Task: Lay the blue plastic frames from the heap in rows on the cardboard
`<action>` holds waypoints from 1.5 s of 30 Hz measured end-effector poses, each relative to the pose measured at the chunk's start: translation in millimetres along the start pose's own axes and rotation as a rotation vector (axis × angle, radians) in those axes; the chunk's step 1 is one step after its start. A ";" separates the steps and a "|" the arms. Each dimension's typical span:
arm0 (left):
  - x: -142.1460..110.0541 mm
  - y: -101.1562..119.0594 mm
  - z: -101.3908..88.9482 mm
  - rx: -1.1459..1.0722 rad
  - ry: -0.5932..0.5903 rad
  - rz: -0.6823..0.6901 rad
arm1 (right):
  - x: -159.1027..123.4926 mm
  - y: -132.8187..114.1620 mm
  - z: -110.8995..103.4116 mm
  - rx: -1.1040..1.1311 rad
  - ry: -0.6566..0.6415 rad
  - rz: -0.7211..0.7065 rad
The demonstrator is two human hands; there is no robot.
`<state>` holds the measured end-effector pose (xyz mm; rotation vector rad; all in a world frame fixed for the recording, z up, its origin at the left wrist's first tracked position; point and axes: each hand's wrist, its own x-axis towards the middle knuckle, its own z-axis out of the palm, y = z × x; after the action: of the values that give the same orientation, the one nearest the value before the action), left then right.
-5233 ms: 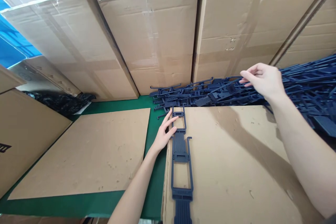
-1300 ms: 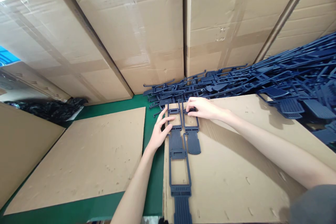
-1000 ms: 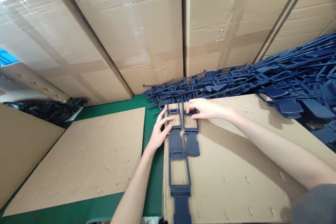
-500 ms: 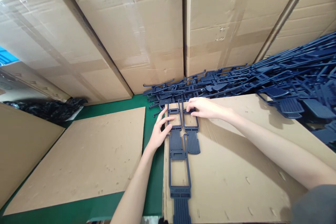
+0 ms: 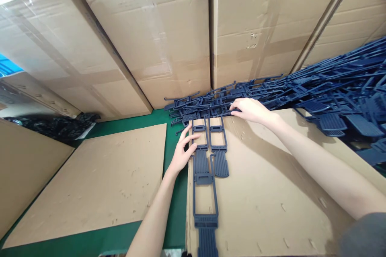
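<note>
Dark blue plastic frame parts lie on a cardboard sheet. A long row of joined parts runs along the sheet's left edge, and a shorter part lies just right of it. My left hand rests open against the far end of the long row, fingers spread. My right hand reaches past the sheet's far edge and touches the heap of blue parts; its fingertips are curled on the pile, and whether they grip a piece is hidden.
Large cardboard boxes stand along the back. A second flat cardboard sheet lies on the green table to the left. Another box and black plastic bags are at far left.
My right hand has let go of the short part beside the long row and moved up and right to the heap. My left hand has stayed put.
</note>
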<state>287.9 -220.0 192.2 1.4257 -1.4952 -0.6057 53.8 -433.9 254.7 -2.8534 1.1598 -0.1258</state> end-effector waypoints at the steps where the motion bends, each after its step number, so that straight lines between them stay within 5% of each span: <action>1: -0.1 0.1 -0.2 0.000 -0.001 0.001 | 0.9 0.9 3.2 -0.004 -0.017 0.009; 7: 0.8 0.0 -1.1 0.006 -0.002 0.008 | 3.4 8.0 5.5 -0.010 0.010 0.019; 20: 0.5 0.0 -0.4 0.009 -0.011 0.013 | -4.0 39.8 -27.7 0.052 0.192 0.035; 26: 0.4 0.1 -1.0 0.011 -0.005 0.007 | -19.4 59.1 -53.6 0.240 0.418 0.078; 30: 0.8 0.8 -0.9 0.008 -0.005 0.004 | -22.4 66.1 -52.3 0.433 0.514 0.144; 35: 1.1 1.1 -0.6 0.014 -0.008 0.000 | -15.7 65.9 -36.0 0.689 0.257 0.107; 45: 1.5 -3.2 -2.0 0.007 -0.012 0.016 | -6.3 88.4 -21.6 0.552 -0.152 -0.009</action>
<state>291.4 -221.5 190.7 1.4165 -1.5185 -0.6008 -14.2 -493.3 268.3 -2.3375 0.9079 -0.1916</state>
